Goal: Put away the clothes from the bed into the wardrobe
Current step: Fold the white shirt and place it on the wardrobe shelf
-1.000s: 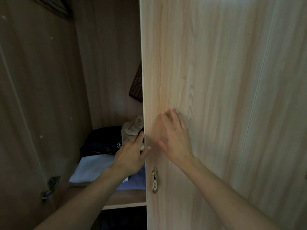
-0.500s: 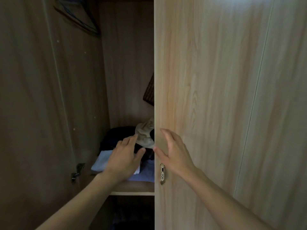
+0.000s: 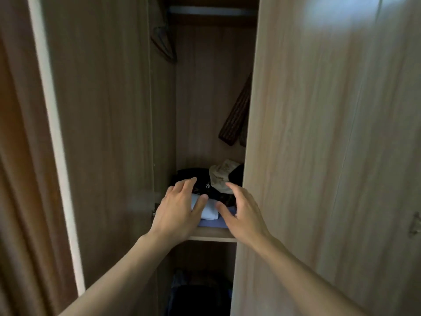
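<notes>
The right hand [image 3: 241,213], spread and empty, is coming off the wardrobe door [image 3: 319,156] just to its right and joining the left hand [image 3: 180,210], which is resting open on the folded clothes [image 3: 208,212] stacked on the shelf [image 3: 211,236] beneath both palms. This batch looks stowed.

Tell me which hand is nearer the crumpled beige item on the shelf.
Right. The right hand has its fingertips beside the lower edge of the beige item; the left hand sits further left, over the white folded cloth.
</notes>
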The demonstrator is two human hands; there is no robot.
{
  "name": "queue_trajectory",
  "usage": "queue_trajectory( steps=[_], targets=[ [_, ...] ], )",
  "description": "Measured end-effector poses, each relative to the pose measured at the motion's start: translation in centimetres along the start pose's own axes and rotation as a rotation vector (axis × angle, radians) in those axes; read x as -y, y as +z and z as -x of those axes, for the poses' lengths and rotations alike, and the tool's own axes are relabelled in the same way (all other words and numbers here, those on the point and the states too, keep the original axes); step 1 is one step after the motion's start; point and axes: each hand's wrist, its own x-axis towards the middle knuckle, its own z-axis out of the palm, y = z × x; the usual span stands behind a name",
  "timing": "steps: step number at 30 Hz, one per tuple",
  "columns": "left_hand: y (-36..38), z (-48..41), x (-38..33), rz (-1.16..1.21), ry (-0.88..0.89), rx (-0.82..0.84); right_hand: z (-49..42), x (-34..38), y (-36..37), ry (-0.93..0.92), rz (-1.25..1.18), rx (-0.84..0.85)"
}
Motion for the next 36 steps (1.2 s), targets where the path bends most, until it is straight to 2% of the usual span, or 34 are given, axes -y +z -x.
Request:
queue_trajectory(
  steps=[9, 19, 26, 30, 36],
  targets=[
    [-5.7, 4.9, 1.3, -0.068, -0.045, -0.086, 2.1, 5.5, 0.5, -0.038, -0.016, 0.062],
    [-10.7, 7.0, 0.7, -0.208, -0.153, -0.194, 2.7, 8.3, 3.0, -0.068, -0.231, 0.156],
    [-13.7, 8.0, 2.7, -0.352, -0.238, -0.311, 1.2, 13.3, 5.3, -0.197, -0.296, 0.225],
    [-14.9, 8.3, 4.3, -0.321, -0.276, -0.372, 0.6, 16.2, 6.1, -0.223, -0.281, 0.218],
    [-16.4, 7.6, 8.0, -0.231, -0.326, -0.19, 0.7, 18.0, 8.3, -0.192, -0.194, 0.21]
  ],
)
